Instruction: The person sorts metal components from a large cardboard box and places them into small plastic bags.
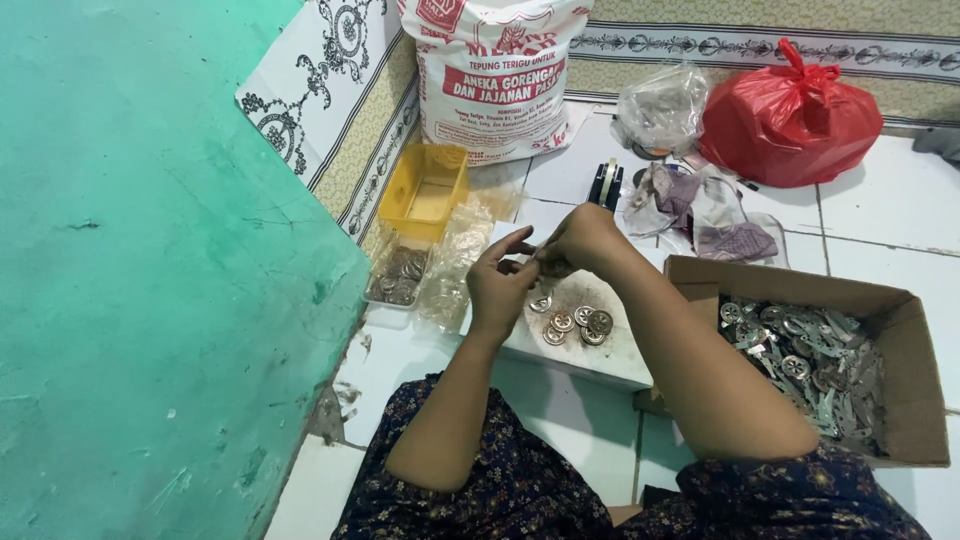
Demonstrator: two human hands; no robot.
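While both hands (540, 262) pinch, 4 metal discs (577, 326) below, cardboard box (900, 310) right.

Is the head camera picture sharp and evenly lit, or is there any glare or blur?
Head view: soft, even light; glare on the red plastic bag; both hands, left hand and right hand, slightly blurred, so the small piece between them is unclear; straight lines bend near the edges.
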